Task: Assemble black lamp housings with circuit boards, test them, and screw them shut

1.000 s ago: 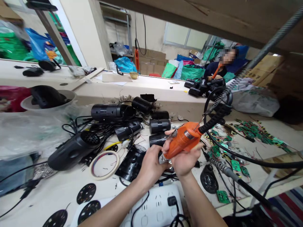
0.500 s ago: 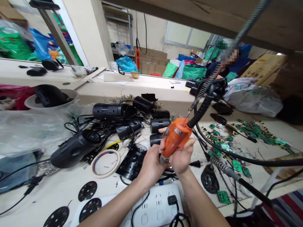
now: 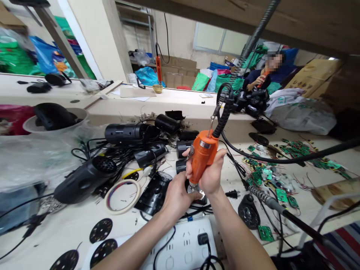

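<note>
My right hand (image 3: 209, 176) is wrapped around an orange electric screwdriver (image 3: 201, 155), held nearly upright with its tip down. A coiled black cord and a spring run up from its top. My left hand (image 3: 178, 193) is closed just below the tip, thumb pressed on a shiny part with a dark edge (image 3: 201, 196); my fingers hide most of it, so I cannot make out what it is. Left of that hand lies a black plastic housing (image 3: 154, 191). Close by are a roll of masking tape (image 3: 123, 197) and black cylindrical housings (image 3: 123, 133).
A white power strip (image 3: 182, 240) lies under my forearms. Green circuit boards (image 3: 266, 233) with thin wires spread to the right. Black perforated discs (image 3: 101, 230) lie front left. A thick black cable (image 3: 287, 159) crosses on the right. Across the bench sits a person (image 3: 257, 78) with another orange tool.
The screwdriver has come down and slightly left, standing more upright, its tip now at the shiny part in my left hand. The person opposite shows more, hand raised.
</note>
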A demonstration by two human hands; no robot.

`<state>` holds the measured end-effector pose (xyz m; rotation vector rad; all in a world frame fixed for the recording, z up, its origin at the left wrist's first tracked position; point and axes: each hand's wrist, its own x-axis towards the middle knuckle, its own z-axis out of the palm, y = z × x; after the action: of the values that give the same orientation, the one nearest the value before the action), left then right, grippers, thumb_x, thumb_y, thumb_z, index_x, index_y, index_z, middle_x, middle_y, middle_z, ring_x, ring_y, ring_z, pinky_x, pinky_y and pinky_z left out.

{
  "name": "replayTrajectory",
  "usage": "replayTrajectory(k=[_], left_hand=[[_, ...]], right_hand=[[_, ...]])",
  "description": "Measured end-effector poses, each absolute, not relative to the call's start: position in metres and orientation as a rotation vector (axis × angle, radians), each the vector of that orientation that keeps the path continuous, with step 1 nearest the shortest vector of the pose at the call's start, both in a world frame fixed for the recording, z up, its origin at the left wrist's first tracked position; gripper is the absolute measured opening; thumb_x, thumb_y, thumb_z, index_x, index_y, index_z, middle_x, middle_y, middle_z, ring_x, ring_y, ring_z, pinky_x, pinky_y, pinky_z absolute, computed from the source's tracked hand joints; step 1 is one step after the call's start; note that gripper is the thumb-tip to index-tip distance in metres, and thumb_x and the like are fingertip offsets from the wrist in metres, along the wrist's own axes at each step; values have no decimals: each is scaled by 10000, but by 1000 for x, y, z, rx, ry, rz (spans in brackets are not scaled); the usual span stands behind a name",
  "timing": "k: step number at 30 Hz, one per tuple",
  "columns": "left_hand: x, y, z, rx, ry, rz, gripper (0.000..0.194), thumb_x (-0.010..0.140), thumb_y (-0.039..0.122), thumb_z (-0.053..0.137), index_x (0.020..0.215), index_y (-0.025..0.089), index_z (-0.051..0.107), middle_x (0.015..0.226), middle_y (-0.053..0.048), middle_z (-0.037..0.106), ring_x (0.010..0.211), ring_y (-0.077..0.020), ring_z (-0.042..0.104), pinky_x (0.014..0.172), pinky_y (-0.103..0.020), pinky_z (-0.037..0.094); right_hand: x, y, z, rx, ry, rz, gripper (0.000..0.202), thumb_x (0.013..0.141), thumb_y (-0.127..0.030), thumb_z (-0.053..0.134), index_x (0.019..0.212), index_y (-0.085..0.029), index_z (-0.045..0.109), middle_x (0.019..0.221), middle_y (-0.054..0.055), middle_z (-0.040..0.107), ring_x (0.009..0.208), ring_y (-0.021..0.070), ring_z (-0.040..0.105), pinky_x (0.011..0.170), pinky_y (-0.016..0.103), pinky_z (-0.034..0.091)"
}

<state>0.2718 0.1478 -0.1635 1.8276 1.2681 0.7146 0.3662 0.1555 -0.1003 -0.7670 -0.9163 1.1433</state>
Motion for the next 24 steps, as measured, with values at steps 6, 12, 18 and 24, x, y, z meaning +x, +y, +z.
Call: replayTrajectory(k=[6,12,18,24], left_hand=[[273,149,-163,1821,1281,711,352,603,126,760,903,175,581,945,-40,659,881,-237,617,767,-328,460],[273,150,-161,1829,1265,707,344,600,124,757,904,173,604,930,-37,670,866,-240,623,768,-341,478],[271,151,-161,1876,1192,725,357,596,112,774,902,194,608,932,-22,643,880,-229,604,780,-347,473],[271,152,-163,1916,1100,716,341,614,140,808,909,201,648,970,-32,615,945,-229,576,846,-362,453]], right_hand=[[367,159,-103,-758,-922,1202,854,654,-927,373,781,-134,663,448,2,524,345,106,443,352,213,348],[364,159,-105,-780,-978,1189,867,682,-922,333,780,-128,665,435,-4,503,356,114,453,359,220,353],[367,142,-85,-751,-911,1084,881,606,-955,388,800,-154,700,456,9,540,334,117,421,325,230,327],[384,119,-65,-838,-900,888,810,631,-955,341,774,-241,697,466,18,532,356,157,443,343,285,358]])
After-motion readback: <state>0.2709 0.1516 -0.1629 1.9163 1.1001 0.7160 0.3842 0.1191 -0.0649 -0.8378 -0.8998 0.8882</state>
